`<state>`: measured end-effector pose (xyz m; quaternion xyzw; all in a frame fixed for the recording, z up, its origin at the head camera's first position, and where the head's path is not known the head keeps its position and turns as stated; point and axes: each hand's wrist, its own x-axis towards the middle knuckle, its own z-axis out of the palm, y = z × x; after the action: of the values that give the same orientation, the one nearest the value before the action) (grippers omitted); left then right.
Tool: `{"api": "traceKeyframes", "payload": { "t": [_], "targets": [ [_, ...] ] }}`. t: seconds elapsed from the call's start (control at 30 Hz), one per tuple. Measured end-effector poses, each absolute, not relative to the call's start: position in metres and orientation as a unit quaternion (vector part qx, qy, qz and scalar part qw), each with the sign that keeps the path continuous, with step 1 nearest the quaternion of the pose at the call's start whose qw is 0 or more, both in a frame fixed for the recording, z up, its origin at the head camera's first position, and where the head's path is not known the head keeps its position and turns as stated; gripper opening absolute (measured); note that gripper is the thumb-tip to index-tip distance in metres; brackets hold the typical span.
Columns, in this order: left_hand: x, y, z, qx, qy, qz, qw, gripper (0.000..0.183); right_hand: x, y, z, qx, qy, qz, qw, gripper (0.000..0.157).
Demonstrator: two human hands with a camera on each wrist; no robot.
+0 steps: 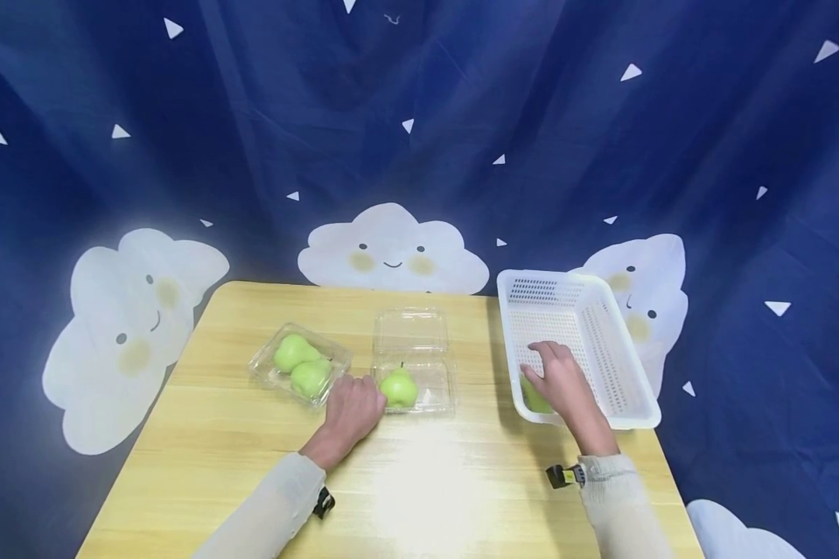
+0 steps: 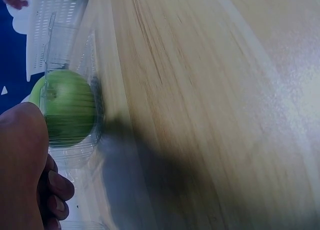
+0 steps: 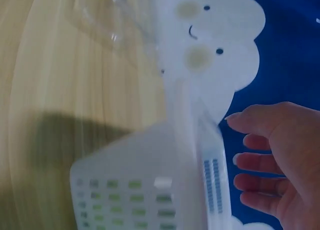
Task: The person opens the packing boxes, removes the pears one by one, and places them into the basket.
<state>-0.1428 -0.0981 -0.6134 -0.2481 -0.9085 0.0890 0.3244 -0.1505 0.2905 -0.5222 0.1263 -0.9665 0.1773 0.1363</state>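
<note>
Head view, lettering: yellow label (image 1: 569, 476) on the right wrist's black device (image 1: 555, 477), lower right of frame; any print too small to read.
Head view, boxes: two. Closed clear plastic box (image 1: 269, 374), left of centre; open clear plastic box (image 1: 435, 388), centre, lid raised toward the top of frame.
Head view, pears: four seen. Rear green pear (image 1: 294, 352) and front green pear (image 1: 311, 378) in the closed box; stemmed green pear (image 1: 398, 388) in the open box; partly hidden green pear (image 1: 535, 397) in the one white perforated plastic basket (image 1: 541, 326), right of frame.
Head view, left hand (image 1: 353, 405): lower centre, between the boxes, fingers curled.
Head view, right hand (image 1: 558, 378): above the basket's interior, thumb and fingers parted.
Head view, backdrop: dark blue curtain (image 1: 419, 78); four white clouds (image 1: 391, 233), three with faces.
Left wrist view, contact: at left, thumb against the open box beside its pear; whether the hand pinches the plastic, cannot tell.
Right wrist view, grip: right edge, digits apart, loosely bent.
Right wrist view, basket: bottom centre, green showing through slots; contents not countable here.
</note>
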Motion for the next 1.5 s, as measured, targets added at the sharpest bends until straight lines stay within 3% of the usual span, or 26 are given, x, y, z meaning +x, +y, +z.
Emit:
{"api": "traceKeyframes", "payload": {
  "t": [0.3,0.63,0.9,1.23,1.5],
  "targets": [
    [-0.144,-0.098,-0.613,-0.247,-0.907,0.081,0.331,0.028,-0.154,0.256,-0.517,0.183,-0.948,0.193,0.173,0.038],
    [-0.143,-0.097,-0.615,-0.204,-0.922,0.024,0.327,0.024,-0.156,0.218,-0.524,0.234,-0.939,0.193,0.163,0.041],
    [-0.143,-0.096,-0.615,-0.173,-0.927,-0.017,0.331,0.023,-0.156,0.187,-0.536,0.256,-0.934,0.208,0.140,0.038],
    [-0.141,-0.095,-0.614,-0.167,-0.939,-0.031,0.299,0.024,-0.151,0.148,-0.558,0.270,-0.937,0.216,0.057,0.038],
    [-0.141,-0.096,-0.614,-0.172,-0.939,-0.008,0.298,0.024,-0.151,0.126,-0.572,0.304,-0.928,0.209,0.062,0.043]
  ]
}}
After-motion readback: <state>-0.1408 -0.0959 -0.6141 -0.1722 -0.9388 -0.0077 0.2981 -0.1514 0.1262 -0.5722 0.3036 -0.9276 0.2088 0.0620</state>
